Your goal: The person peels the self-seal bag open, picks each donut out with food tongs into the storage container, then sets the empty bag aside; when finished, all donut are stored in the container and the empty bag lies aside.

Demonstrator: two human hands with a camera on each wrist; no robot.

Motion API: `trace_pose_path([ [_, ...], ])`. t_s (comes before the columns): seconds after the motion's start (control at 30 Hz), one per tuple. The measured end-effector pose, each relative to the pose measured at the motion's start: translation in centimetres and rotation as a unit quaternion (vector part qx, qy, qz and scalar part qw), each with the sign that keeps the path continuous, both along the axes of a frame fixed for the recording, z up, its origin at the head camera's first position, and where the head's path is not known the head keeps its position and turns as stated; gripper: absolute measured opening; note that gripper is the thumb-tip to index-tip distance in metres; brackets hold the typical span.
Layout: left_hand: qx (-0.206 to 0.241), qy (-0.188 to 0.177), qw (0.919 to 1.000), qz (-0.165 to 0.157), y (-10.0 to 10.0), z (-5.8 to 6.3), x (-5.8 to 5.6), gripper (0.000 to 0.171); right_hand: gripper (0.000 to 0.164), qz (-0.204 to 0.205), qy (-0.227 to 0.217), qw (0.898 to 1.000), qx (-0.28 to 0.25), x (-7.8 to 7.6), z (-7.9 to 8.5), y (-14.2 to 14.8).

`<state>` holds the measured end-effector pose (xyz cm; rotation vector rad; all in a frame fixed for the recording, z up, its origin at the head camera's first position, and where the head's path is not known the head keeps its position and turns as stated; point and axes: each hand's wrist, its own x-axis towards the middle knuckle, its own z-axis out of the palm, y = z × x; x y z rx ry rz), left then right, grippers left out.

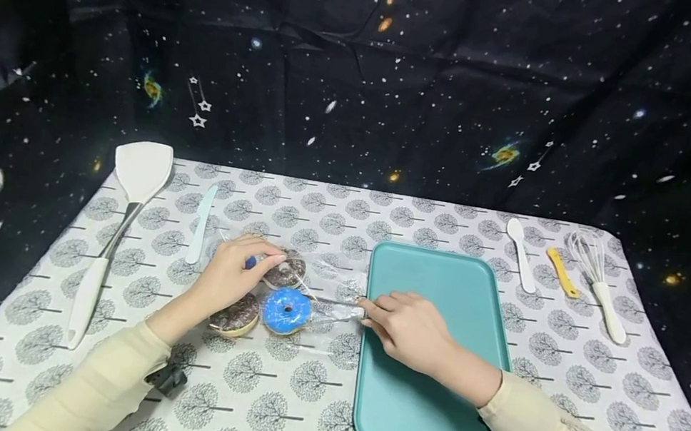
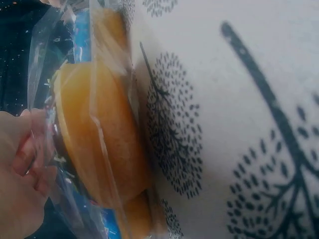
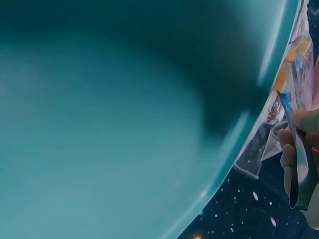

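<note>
Atop a tree-print tablecloth [image 1: 269, 415], just L of a teal rectangular tray [image 1: 425, 412], lies a clear plastic bag [image 1: 336, 311] of doughnuts [image 1: 233, 318], long axis running L–R, gathered end pointing R at tray's rim. R hand [image 1: 412, 331] pinches that end, L hand [image 1: 234, 270] pinches film nr a blue-iced doughnut [image 1: 275, 315]; prob. opening step, so next move calls for steady grips w/ film parted.

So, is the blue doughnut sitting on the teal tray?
No, the head view shows the blue doughnut inside the clear bag, left of the teal tray.
</note>
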<state>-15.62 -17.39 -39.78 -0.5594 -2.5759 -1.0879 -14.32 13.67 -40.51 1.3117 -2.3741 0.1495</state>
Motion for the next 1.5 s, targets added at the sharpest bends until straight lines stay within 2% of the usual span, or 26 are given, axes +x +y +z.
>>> trace_pose_path([
  [0.2, 0.007, -0.008, 0.9999, 0.007, -0.1, -0.2, -0.1, 0.016, 0.03, -0.025, 0.008, 0.999, -0.023, 0.3, 0.7, 1.9],
  [0.4, 0.015, -0.023, 0.9994, 0.02, -0.1, -0.4, -0.1, 0.018, 0.03, -0.04, 0.001, 0.999, -0.026, 0.9, 1.4, 5.7],
  [0.53, 0.027, -0.01, 0.999, 0.035, -0.3, -0.3, -0.2, 0.015, 0.03, -0.051, 0.007, 0.998, -0.028, 1.4, 1.8, 8.2],
  [0.7, 0.04, 0.014, 0.9977, 0.053, -0.3, 0.0, -0.5, 0.015, 0.054, -0.081, 0.018, 0.996, -0.035, 2.0, 2.3, 10.8],
  [0.87, 0.037, 0.013, 0.9981, 0.049, -0.3, 0.2, -0.8, 0.015, 0.061, -0.121, 0.036, 0.991, -0.047, 1.6, 2.2, 12.9],
  [0.93, 0.037, 0.008, 0.9984, 0.042, -0.3, 0.1, -0.8, 0.014, 0.053, -0.146, 0.024, 0.988, -0.046, 1.4, 2.0, 13.6],
  [1.03, 0.033, 0.002, 0.999, 0.03, -0.2, -0.1, -0.8, 0.014, 0.04, -0.195, -0.028, 0.98, -0.034, 1.0, 1.6, 14.1],
  [1.17, 0.031, -0.003, 0.9992, 0.025, -0.2, -0.3, -0.8, 0.014, 0.043, -0.253, -0.097, 0.962, -0.016, 0.3, 1.3, 14.0],
  [1.33, 0.037, -0.017, 0.9987, 0.032, -0.3, -0.1, -0.8, 0.015, 0.044, -0.272, -0.148, 0.951, -0.015, -0.7, 1.4, 13.2],
  [1.5, 0.034, -0.023, 0.9987, 0.03, -0.4, 0.3, -0.7, 0.015, 0.043, -0.267, -0.151, 0.952, 0.0, -1.4, 1.7, 12.6],
])
